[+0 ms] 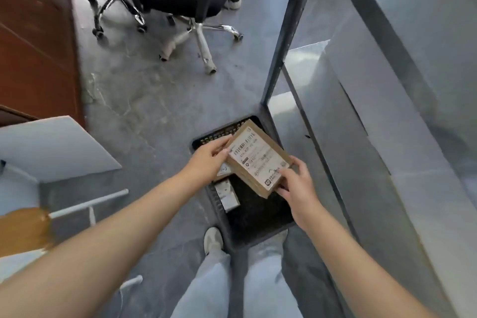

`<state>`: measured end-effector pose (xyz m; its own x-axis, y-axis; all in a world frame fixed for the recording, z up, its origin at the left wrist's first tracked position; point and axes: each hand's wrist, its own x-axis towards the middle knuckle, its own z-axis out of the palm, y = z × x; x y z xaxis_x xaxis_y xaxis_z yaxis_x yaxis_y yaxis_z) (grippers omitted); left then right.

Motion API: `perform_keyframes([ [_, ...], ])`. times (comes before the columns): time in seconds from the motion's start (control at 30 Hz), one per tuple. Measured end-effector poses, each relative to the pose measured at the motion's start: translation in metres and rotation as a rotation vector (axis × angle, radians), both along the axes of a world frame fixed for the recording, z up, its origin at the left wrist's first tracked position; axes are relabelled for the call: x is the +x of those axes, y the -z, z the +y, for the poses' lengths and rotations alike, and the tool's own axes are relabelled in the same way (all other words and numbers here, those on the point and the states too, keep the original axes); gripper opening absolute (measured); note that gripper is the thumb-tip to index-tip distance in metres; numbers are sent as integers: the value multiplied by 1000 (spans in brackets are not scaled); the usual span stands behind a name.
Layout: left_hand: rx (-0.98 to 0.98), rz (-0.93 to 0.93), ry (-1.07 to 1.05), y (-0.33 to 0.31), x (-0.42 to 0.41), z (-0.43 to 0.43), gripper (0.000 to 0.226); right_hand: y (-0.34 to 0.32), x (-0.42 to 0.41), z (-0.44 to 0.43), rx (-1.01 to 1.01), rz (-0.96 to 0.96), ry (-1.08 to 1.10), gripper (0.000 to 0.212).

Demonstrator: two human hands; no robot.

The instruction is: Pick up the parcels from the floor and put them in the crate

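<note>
Head view, looking down past both forearms; brown cardboard parcel (258, 160), label up, held over the black crate (260, 217) on the floor (154, 111); parcel tilted, clear of the crate bottom as far as can be told.

Left hand (206, 160) grips the parcel's far-left edge, fingers (222, 146) curled onto it; right hand (296, 183) pinches the near-right corner.

Two smaller parcels already in the crate: one with a white label (227, 195) against the left wall, another (224, 170) partly hidden under the left hand.

Step in hand, by my reading: placing, not picking; next move calls for lowering the parcel onto the bare right side of the crate, beside the small ones, levelling it, then letting go with both hands; metal frame leg (284, 46) stands just beside the crate's far corner, so keep clear.
</note>
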<state>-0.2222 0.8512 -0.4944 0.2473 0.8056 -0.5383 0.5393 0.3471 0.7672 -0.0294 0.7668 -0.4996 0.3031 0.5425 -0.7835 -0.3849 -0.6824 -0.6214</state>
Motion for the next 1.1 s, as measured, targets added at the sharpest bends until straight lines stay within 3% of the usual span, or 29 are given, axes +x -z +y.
perform_keyframes([
  [0.27,-163,131,-27,214,43,-28,40,208,6,-42,-300,81,27,49],
  [0.43,-317,139,-153,334,56,-44,38,316,17,-51,-367,57,-95,56],
  [0.57,-288,150,-202,405,76,-54,37,393,32,-47,-352,-43,-172,59],
  [0.8,-187,273,-435,484,86,-65,31,469,23,-36,-394,126,-77,60],
  [0.9,-164,284,-459,505,88,-65,42,491,9,-27,-397,162,-60,63],
  [1.0,-192,290,-395,513,89,-68,62,504,-4,-18,-384,160,-122,70],
  [1.1,-187,341,-190,508,86,-79,81,504,-5,-12,-426,201,-211,77],
])
